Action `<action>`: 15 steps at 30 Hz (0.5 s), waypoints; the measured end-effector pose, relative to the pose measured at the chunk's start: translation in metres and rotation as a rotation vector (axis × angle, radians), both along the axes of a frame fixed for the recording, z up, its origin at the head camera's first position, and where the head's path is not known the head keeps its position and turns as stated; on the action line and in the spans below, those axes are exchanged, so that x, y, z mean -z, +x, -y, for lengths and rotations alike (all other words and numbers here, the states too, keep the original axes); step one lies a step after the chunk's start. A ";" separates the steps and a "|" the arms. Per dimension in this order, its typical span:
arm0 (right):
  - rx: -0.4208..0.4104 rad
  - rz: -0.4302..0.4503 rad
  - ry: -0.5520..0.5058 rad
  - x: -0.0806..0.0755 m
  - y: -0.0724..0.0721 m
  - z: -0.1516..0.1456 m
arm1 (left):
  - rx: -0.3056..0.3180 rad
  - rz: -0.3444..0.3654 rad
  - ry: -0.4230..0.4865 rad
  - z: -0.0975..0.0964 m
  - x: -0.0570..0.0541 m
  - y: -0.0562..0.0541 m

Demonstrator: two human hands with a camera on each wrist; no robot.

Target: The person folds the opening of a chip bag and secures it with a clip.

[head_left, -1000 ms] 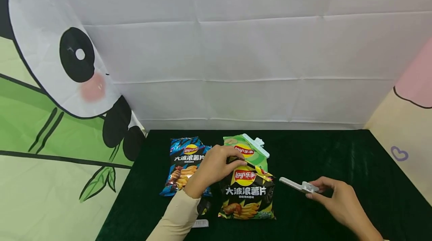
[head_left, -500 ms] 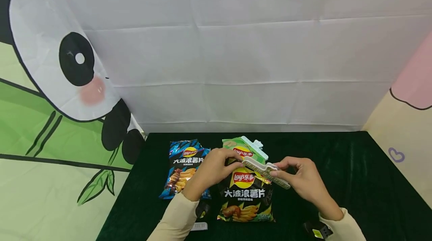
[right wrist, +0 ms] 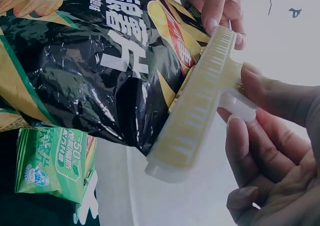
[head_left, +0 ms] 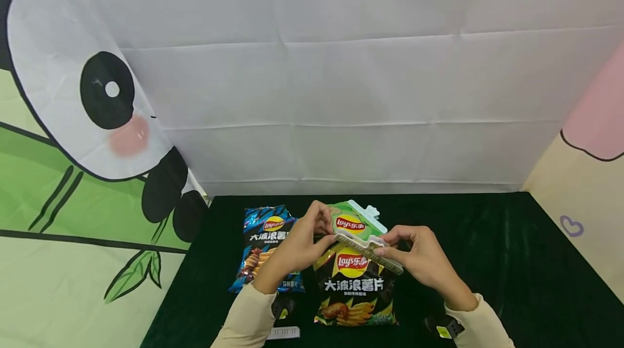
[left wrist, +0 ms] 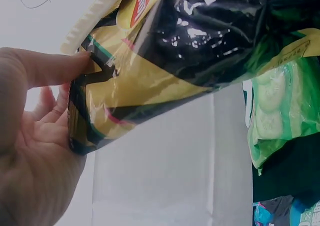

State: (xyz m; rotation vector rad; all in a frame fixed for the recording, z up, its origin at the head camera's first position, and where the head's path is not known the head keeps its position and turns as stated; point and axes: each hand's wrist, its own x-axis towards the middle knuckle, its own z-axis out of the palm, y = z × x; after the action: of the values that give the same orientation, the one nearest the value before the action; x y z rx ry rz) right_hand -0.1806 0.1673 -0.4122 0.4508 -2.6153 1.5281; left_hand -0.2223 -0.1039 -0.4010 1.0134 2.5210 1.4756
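Note:
Below the middle of the head view stands a black potato chip bag [head_left: 355,288]. My left hand [head_left: 299,245] pinches its upper left corner between thumb and fingers; the left wrist view shows the thumb on the bag's corner [left wrist: 92,86]. In my right hand [head_left: 424,258] is a white bag clip [head_left: 363,250], pinched by its handle tabs. The clip lies slanted across the bag's top edge, one end close to the left fingertips. The right wrist view shows the toothed bar of the clip [right wrist: 200,106] along the folded top.
A blue chip bag [head_left: 255,256] lies to the left, partly behind the left forearm. Behind the black bag is a green chip bag [head_left: 347,218] with a pale clip [head_left: 369,215] on its top edge. Another white clip [head_left: 285,333] lies at the front of the dark green tabletop [head_left: 487,250].
My right hand has moved left and up with the clip, from beside the black bag to its top edge. The left hand has shifted slightly left, still holding the corner.

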 end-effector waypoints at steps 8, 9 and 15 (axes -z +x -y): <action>0.030 0.022 0.036 0.002 -0.002 0.003 | -0.089 -0.003 0.000 0.007 0.005 0.004; 0.030 0.030 0.037 0.004 -0.002 0.002 | -0.106 0.018 0.004 0.009 0.007 0.006; 0.023 0.016 -0.015 0.015 0.000 0.000 | -0.181 0.201 0.009 0.020 0.032 0.025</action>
State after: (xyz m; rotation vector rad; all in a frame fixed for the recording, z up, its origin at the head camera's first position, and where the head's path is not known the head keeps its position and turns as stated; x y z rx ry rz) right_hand -0.1809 0.1672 -0.4269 0.4069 -2.6098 1.5493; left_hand -0.1969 -0.1242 -0.4328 0.6156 2.5177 1.5462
